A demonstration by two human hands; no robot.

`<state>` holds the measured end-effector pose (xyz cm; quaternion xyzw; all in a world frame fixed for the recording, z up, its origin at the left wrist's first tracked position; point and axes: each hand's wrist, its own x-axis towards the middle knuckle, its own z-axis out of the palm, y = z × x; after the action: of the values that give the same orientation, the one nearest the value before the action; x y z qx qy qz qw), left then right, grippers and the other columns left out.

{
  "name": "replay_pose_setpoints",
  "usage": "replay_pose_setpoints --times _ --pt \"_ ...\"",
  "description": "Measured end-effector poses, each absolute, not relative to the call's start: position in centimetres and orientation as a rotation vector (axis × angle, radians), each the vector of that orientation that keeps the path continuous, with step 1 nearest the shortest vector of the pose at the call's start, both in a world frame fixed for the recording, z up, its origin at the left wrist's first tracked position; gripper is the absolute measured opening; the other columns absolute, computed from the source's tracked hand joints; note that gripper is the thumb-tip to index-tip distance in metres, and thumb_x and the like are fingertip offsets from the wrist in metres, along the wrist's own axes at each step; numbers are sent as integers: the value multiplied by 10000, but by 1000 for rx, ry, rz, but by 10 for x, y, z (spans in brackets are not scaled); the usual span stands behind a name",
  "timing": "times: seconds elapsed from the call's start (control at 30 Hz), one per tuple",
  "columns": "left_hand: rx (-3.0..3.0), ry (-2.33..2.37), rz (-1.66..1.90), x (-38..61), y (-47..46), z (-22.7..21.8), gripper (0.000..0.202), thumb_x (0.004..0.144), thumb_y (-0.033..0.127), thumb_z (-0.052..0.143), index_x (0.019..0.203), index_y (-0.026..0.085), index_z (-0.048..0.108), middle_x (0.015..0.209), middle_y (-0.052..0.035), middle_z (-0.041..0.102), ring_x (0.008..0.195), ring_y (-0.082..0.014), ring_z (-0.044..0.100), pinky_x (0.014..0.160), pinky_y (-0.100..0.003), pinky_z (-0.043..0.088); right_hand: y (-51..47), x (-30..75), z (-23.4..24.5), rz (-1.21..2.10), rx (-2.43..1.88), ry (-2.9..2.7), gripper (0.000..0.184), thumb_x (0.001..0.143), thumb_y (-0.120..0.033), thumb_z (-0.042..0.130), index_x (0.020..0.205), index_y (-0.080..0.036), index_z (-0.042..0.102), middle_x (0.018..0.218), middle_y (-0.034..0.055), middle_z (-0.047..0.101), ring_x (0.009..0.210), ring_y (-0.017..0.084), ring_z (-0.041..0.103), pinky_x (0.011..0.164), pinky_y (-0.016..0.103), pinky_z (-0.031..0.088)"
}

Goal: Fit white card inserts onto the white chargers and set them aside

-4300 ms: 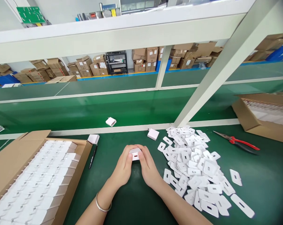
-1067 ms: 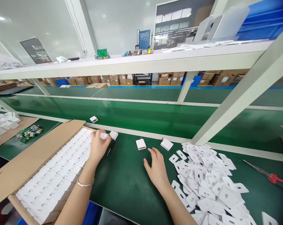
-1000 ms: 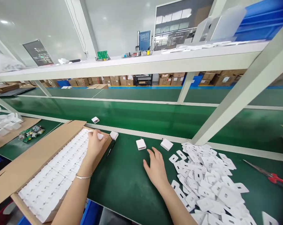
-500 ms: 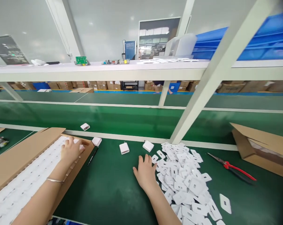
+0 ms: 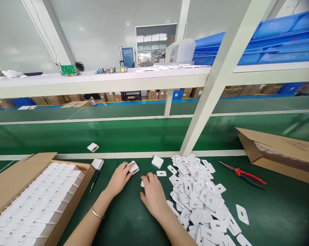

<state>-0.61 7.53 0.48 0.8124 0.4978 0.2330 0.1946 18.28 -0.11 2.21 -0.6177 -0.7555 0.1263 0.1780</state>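
My left hand (image 5: 120, 178) is closed at the fingertips around a white plug-in charger block (image 5: 134, 167) on the green table. Close by, my right hand (image 5: 153, 194) has its fingers bent down over a small white plastic plate (image 5: 142, 183); only the plate's left edge shows past the fingertips. A single slotted white plate (image 5: 161, 173) lies just beyond this hand. To its right spreads a heap of such plates (image 5: 195, 194). Another white charger block (image 5: 157, 162) sits behind, near the rail.
At left an open carton (image 5: 80, 191) holds rows of white blocks, with a white block (image 5: 97, 164) and a black pen (image 5: 94, 181) beside it. Red-handled pliers (image 5: 242, 174) lie right of the heap, before another carton (image 5: 277, 153). A slanted post (image 5: 208, 92) rises behind.
My left hand has left the carton and moved right onto the charger block. My right hand has shifted slightly left and down with a plate under its fingers. The view has turned right.
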Motion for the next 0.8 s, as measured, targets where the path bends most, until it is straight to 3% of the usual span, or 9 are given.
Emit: replay_pose_setpoints --times 0.13,0.23,0.33,0.5,0.8 --pt "1893 1282 860 -7 67 4 449 1074 460 334 1339 275 645 1216 -95 649 1007 -234 645 905 -393 533 10 195 17 418 -1728 -2179 273 781 -20 695 999 -185 686 1075 104 649 996 301 658 841 427 579" --pt "1733 1257 915 -6 54 10 525 1075 531 283 1218 249 703 1040 -61 642 757 -183 591 770 -350 505 14 198 14 463 -1695 -2167 215 797 -24 671 933 -191 665 1028 80 653 958 272 661 823 396 566" --pt "1633 1228 948 -6 43 15 569 1065 572 280 1125 211 715 898 -32 608 657 -160 532 724 -333 471 16 198 18 504 -1683 -2091 165 826 -77 660 931 -203 643 979 49 648 883 235 661 777 367 551" --pt "1485 1142 912 -5 36 19 566 1058 593 288 1072 204 700 957 -38 612 624 -141 496 655 -314 440 14 196 36 671 -1305 -1630 148 878 -168 632 1010 -237 624 990 27 636 866 188 641 787 332 546" --pt "1454 1102 832 8 22 24 503 1072 567 264 993 237 636 880 -16 536 708 -172 469 680 -311 432 0 175 39 750 -1119 -1677 242 897 -162 631 1099 -283 686 1013 37 590 929 201 629 813 353 554"
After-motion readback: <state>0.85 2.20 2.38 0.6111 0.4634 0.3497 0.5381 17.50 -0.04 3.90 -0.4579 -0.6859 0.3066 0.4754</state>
